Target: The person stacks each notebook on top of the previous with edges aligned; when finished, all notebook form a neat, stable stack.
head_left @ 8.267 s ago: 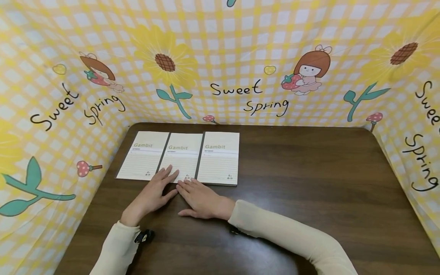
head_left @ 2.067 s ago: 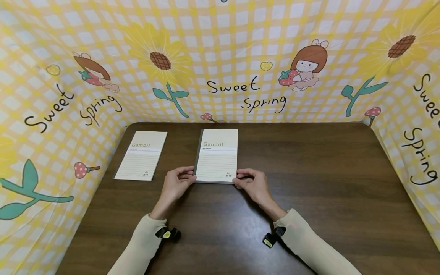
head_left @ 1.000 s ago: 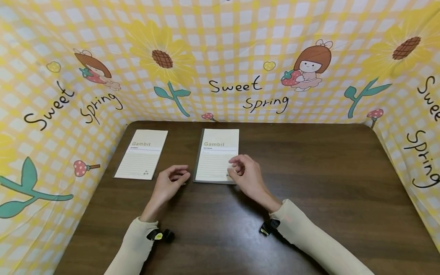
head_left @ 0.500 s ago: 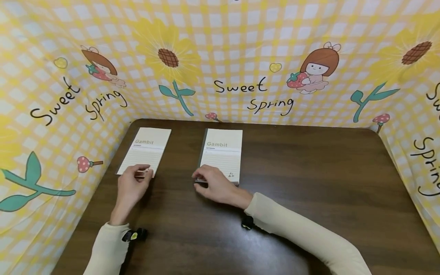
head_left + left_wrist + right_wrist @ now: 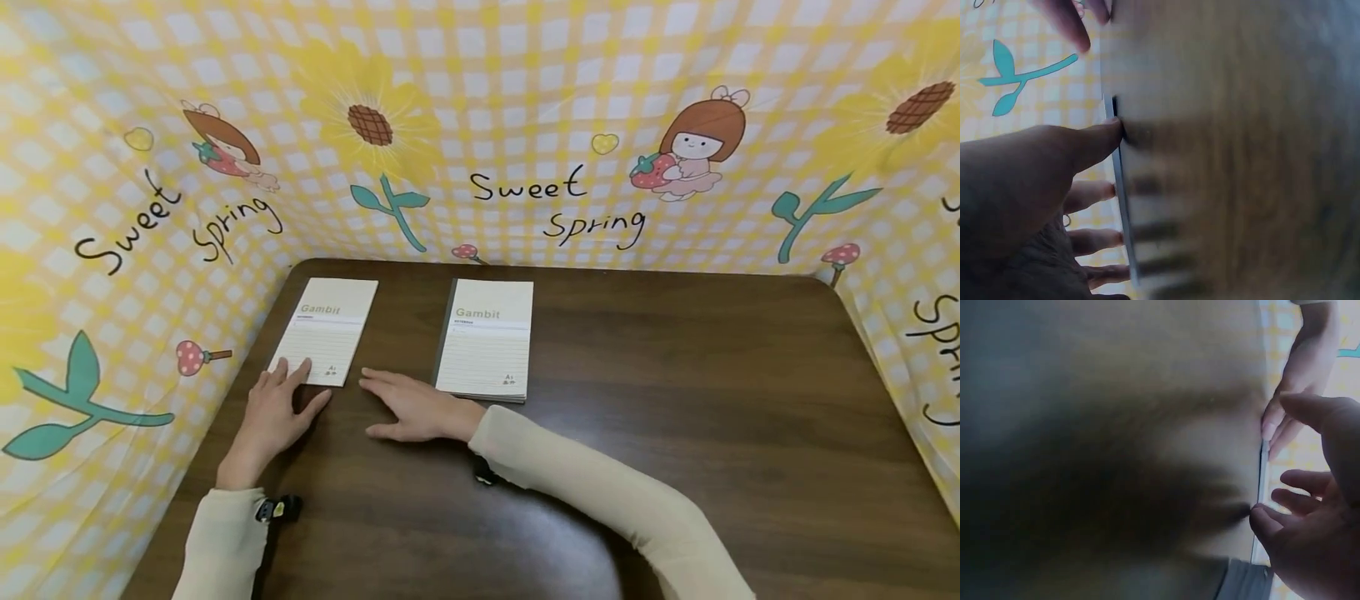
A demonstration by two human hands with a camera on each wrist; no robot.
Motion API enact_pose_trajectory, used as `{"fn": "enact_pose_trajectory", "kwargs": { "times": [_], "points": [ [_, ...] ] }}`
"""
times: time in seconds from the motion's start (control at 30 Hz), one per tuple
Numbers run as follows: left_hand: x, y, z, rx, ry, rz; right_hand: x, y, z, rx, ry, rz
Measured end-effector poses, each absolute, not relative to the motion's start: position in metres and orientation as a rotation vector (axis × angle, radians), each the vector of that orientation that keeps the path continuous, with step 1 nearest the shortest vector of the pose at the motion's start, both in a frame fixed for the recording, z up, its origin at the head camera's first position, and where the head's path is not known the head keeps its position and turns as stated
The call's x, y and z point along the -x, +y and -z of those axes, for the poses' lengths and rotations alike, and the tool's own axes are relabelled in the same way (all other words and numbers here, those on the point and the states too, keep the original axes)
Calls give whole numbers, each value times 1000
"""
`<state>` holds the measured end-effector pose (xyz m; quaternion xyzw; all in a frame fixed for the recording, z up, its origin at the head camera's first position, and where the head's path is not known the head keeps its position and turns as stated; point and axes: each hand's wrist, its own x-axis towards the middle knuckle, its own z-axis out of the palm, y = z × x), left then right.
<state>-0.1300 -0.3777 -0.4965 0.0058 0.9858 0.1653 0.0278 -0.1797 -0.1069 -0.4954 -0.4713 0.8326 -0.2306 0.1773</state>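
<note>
A cream notebook [image 5: 324,325] printed "Gambit" lies flat at the table's left. My left hand [image 5: 272,412] rests its fingertips on that notebook's near-left part, thumb off to the right by the near edge. In the left wrist view, the left thumb [image 5: 1094,144] is close to the notebook's thin edge [image 5: 1124,200]. My right hand [image 5: 412,408] reaches left, fingers extended, into the gap between this notebook and a stack of like notebooks [image 5: 487,333] with a dark spine. It grips nothing. In the right wrist view, the stack's spine [image 5: 1244,581] shows at the bottom.
The brown wooden table [image 5: 675,400] extends to the right of the stack. A yellow checked cloth [image 5: 510,100] with flowers and "Sweet Spring" lettering hangs at the back and both sides. Each wrist wears a small black camera [image 5: 277,508].
Three notebooks lay side by side; the middle one's place is bare and the right one is now a stack. Both hands released the stack and moved left, the left hand onto the left notebook.
</note>
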Motion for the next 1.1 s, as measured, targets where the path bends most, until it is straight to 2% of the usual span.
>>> {"fn": "enact_pose_trajectory", "kwargs": {
  "times": [0.23,0.47,0.73,1.1],
  "points": [
    [123,-367,488,-44,3041,-424,181,-131,499,1428,2336,546],
    [111,-356,481,-117,3112,-330,177,-141,498,1402,2419,420],
    [100,-339,475,-144,3100,-273,163,-123,494,1343,2478,308],
    [53,-306,481,-110,2977,-315,133,-95,496,1376,2474,203]
  ]
}}
